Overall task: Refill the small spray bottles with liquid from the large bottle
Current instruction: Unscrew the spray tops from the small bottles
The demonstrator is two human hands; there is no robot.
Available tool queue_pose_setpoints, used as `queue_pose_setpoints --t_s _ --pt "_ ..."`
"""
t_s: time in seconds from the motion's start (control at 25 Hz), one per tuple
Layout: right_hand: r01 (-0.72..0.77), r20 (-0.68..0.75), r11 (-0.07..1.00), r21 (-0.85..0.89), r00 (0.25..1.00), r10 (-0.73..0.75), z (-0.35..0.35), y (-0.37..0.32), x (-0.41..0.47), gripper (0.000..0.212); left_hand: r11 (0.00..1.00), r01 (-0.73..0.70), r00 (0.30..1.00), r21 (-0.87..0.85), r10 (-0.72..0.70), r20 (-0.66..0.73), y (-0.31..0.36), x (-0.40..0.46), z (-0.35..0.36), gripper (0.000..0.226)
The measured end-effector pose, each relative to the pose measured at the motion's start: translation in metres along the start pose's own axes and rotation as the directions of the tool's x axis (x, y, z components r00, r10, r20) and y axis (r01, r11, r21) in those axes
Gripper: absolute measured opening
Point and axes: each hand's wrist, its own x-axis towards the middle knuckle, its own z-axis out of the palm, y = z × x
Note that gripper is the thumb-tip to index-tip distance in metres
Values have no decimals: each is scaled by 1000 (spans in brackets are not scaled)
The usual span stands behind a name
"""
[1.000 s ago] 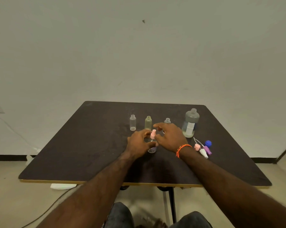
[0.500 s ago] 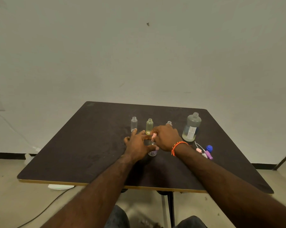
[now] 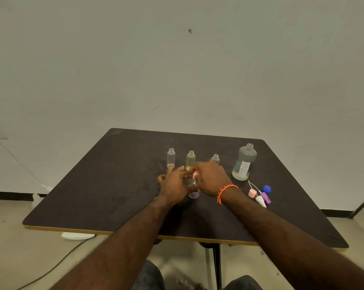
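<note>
Your left hand [image 3: 175, 183] grips the small spray bottle [image 3: 193, 190] standing mid-bench [image 3: 105, 185], while your right hand [image 3: 210, 178] pinches its pink sprayer top [image 3: 194, 175]. Loose sprayer caps [image 3: 260, 195] lie toward the right edge. Farther back stand three open small bottles [image 3: 171, 157] and the large bottle [image 3: 244, 162], uncapped.

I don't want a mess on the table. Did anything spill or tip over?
No spill shows. The large bottle and the three uncapped small bottles stand upright. The loose spray caps lie on their sides right of the hands, which looks deliberate.
</note>
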Motion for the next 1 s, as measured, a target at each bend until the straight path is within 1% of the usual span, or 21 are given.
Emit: queue_pose_setpoints --t_s 0.04,0.08,0.12,0.16,0.24,0.28,0.36,0.44,0.52,0.6,0.64,0.72,0.76,0.8,0.88,1.0 --pt "38 41 999 39 998 -40 -2 -1 -1 41 1000 -10 1000 -20 10 -8 -1 0 0 46" --pt "48 52 996 71 997 -52 -3 -1 -2 54 999 -19 1000 -35 19 -17 -1 -1 0 46" --pt "25 29 995 95 999 -28 -3 -1 -3 62 999 -26 999 -38 25 -27 -1 -1 -1 44" --pt "-16 -12 994 107 1000 17 -2 0 -2 61 999 -32 999 -30 30 -39 0 -1 -1 41" --pt "-99 -64 991 91 992 105 2 3 0 41 999 -41 997 -14 40 -62 2 -1 -3 33" --pt "-105 -63 992 72 992 109 3 5 0 33 999 -38 997 -16 37 -66 3 -1 -3 31" --pt "-50 -40 997 63 998 52 3 5 -2 24 999 -24 998 -36 22 -57 5 -2 -4 32" --pt "-6 -57 998 67 998 10 2 3 -4 32 997 -15 999 -77 13 -36 5 -2 -5 29" --pt "-64 -99 994 86 992 72 4 3 -5 37 995 -9 1000 -103 8 -14 4 -2 -6 20" --pt "-148 -83 986 73 985 154 7 4 -3 37 994 2 1000 -108 -3 -3 3 -2 -4 14" --pt "-154 -65 987 53 985 157 8 5 -3 37 994 8 1000 -109 -8 4 3 -3 -4 13" --pt "-106 -50 993 53 993 109 8 6 -2 33 994 12 1000 -107 -11 12 4 -3 -5 9" --pt "-83 -60 993 81 994 88 6 4 -2 32 994 10 1000 -112 -8 14 3 -3 -6 12" --pt "-68 -89 990 120 993 79 2 3 -2 31 993 9 1000 -118 -6 20 4 -4 -7 16" --pt "-63 -203 983 173 974 98 -8 3 -2 28 993 10 1000 -117 -8 19 3 -4 -7 14" --pt "-55 -370 976 210 920 132 -15 9 -7 23 989 19 1000 -147 -18 7 3 -6 -6 18"
